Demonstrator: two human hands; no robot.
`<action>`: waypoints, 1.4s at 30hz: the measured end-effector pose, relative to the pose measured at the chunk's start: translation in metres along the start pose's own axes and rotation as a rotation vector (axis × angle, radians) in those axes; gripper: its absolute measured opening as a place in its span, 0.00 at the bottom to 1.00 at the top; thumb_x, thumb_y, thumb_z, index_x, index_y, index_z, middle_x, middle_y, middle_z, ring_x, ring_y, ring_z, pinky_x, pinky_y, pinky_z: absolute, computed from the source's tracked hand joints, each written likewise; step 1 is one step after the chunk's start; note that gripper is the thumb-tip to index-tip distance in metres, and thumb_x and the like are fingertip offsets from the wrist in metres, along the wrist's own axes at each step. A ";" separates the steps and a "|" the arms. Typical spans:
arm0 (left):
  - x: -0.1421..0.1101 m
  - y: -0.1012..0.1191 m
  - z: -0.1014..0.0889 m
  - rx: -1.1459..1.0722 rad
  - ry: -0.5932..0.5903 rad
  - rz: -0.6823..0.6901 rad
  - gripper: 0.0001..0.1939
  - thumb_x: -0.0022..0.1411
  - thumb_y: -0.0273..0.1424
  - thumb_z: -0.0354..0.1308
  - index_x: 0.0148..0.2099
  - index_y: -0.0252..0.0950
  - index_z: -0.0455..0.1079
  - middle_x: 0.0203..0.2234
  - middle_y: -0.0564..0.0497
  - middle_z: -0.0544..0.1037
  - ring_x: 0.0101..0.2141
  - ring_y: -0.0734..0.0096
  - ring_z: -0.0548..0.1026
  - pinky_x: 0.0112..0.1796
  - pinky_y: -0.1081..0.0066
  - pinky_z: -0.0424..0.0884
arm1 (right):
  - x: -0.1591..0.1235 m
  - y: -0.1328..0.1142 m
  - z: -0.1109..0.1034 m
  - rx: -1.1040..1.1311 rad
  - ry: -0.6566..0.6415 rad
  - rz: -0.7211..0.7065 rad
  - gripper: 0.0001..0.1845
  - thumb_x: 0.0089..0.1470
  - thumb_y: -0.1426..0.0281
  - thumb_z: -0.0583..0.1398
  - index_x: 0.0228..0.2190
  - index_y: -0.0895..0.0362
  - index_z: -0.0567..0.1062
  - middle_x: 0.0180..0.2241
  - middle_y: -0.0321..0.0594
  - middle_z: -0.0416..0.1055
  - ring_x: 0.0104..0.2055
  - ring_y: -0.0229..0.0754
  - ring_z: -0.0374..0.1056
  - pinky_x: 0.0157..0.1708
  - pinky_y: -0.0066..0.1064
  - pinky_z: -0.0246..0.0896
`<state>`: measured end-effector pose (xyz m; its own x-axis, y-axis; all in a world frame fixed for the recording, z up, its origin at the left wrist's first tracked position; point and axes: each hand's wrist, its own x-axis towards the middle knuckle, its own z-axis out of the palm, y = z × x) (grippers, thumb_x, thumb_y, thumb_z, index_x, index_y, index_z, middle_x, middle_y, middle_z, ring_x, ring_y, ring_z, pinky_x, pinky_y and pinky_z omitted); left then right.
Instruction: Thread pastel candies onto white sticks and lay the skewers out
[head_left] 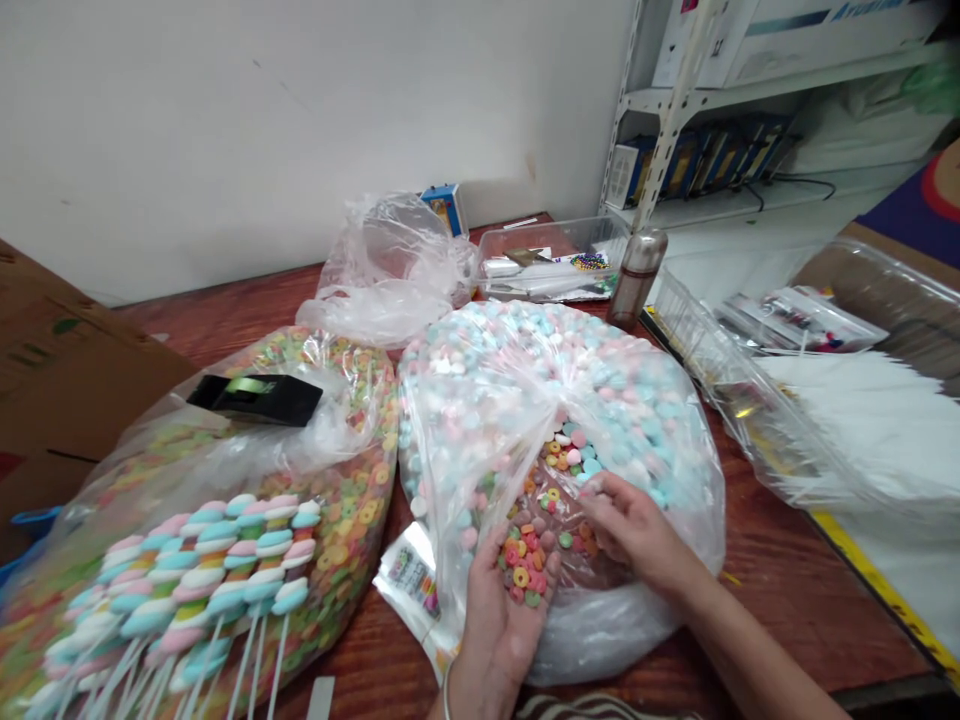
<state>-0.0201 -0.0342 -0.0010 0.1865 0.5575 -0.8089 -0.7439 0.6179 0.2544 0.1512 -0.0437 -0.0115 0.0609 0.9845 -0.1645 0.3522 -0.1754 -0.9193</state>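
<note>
My left hand (499, 625) is cupped palm up with a small heap of colourful ring candies (525, 565) in it. To its right, my right hand (630, 525) has its fingers pinched together over the big clear bag; whatever is at the fingertips is too small to make out. The clear bag (495, 400) is filled with pink, blue and white marshmallows (637, 370). Through its front opening, more ring candies and round pink and blue sweets (574, 450) show. A shiny printed packet (416, 575) lies beside my left wrist.
Skewered marshmallows (217, 560) lie on a bag of ring candies (360, 500) at left, with a black tape dispenser (259, 398). Behind are crumpled plastic (397, 270), a clear tray (555, 260) and a metal flask (637, 278). A clear bin (705, 350) stands right, a cardboard box (75, 370) left.
</note>
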 end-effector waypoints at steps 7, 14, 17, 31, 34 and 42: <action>-0.003 0.000 0.003 0.005 -0.036 -0.006 0.11 0.62 0.29 0.54 0.44 0.28 0.73 0.27 0.43 0.80 0.27 0.66 0.79 0.26 0.72 0.76 | -0.019 0.010 -0.015 -0.029 -0.009 -0.009 0.21 0.61 0.55 0.47 0.24 0.54 0.66 0.20 0.32 0.62 0.21 0.36 0.57 0.23 0.28 0.50; -0.003 -0.001 0.002 0.007 -0.016 0.017 0.11 0.63 0.28 0.53 0.44 0.26 0.72 0.27 0.43 0.81 0.27 0.66 0.79 0.26 0.71 0.76 | -0.024 0.011 0.019 -0.220 0.004 -0.022 0.06 0.52 0.65 0.56 0.31 0.51 0.73 0.24 0.37 0.70 0.25 0.42 0.62 0.27 0.30 0.48; 0.000 -0.001 -0.002 0.001 -0.010 0.026 0.09 0.62 0.27 0.55 0.41 0.28 0.73 0.28 0.44 0.81 0.28 0.65 0.80 0.28 0.69 0.77 | -0.025 0.010 0.010 -0.176 0.000 -0.028 0.09 0.55 0.62 0.55 0.29 0.53 0.70 0.23 0.36 0.68 0.25 0.40 0.62 0.28 0.29 0.52; 0.000 0.000 -0.001 -0.007 -0.003 -0.008 0.09 0.62 0.27 0.54 0.41 0.28 0.72 0.28 0.44 0.81 0.27 0.65 0.80 0.28 0.70 0.77 | -0.011 0.010 0.022 -0.106 -0.034 -0.034 0.07 0.50 0.64 0.59 0.32 0.53 0.70 0.25 0.35 0.67 0.28 0.41 0.63 0.30 0.30 0.51; 0.001 -0.001 -0.002 -0.017 -0.014 -0.002 0.09 0.62 0.28 0.55 0.41 0.28 0.73 0.28 0.44 0.82 0.27 0.65 0.80 0.27 0.69 0.77 | -0.012 0.008 0.014 -0.065 -0.091 -0.036 0.12 0.58 0.58 0.53 0.30 0.53 0.66 0.22 0.32 0.65 0.22 0.37 0.61 0.25 0.27 0.52; 0.004 -0.001 -0.007 -0.026 -0.052 0.004 0.11 0.60 0.28 0.57 0.45 0.30 0.73 0.31 0.45 0.82 0.28 0.65 0.80 0.28 0.69 0.76 | 0.020 -0.004 0.017 -0.218 -0.049 -0.045 0.16 0.63 0.60 0.47 0.27 0.54 0.65 0.24 0.35 0.66 0.27 0.39 0.63 0.28 0.28 0.51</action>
<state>-0.0232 -0.0367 -0.0078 0.2161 0.5883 -0.7792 -0.7613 0.6012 0.2428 0.1354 -0.0239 -0.0175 -0.0032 0.9891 -0.1471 0.5477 -0.1213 -0.8278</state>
